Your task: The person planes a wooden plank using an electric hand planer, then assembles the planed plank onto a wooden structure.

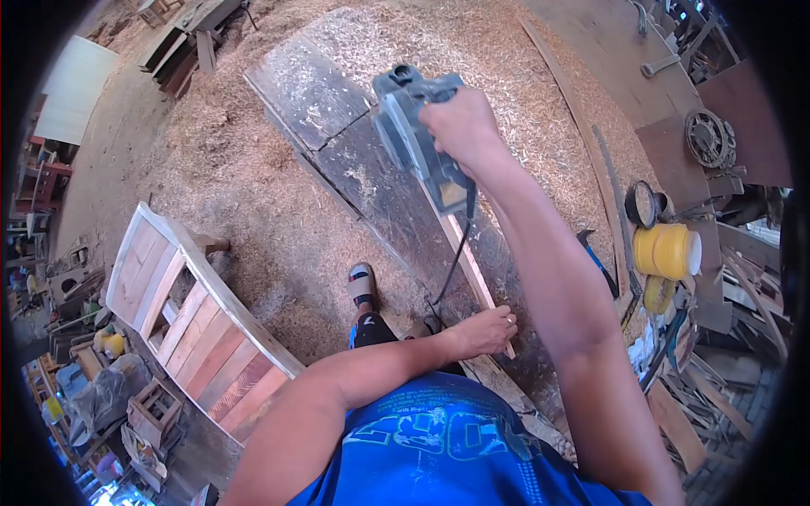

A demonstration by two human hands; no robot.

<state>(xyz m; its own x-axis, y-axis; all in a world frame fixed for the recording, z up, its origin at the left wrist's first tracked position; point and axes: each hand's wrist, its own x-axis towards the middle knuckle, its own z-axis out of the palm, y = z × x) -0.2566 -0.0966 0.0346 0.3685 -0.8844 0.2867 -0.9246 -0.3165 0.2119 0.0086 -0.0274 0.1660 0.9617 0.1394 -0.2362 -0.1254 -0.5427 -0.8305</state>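
Note:
An electric hand planer [409,135], grey-blue, is held by its handle in my right hand [466,125], fingers closed around it. It sits over the far part of a narrow wooden strip [467,253], whose far end is hidden beneath it. My left hand [488,331] is closed on the strip's near end, close to my body; a ring shows on one finger. Under the strip lies a dark, worn wooden workbench [337,160] scattered with shavings. The planer's black cord [456,268] hangs from its rear and curves down across the bench.
Wood shavings [228,126] cover the floor. A slatted wooden panel [202,337] with a pale frame stands to the left. At right are a yellow container [666,251], a round metal wheel-like part [710,137], a long board [582,126] and piled scrap wood.

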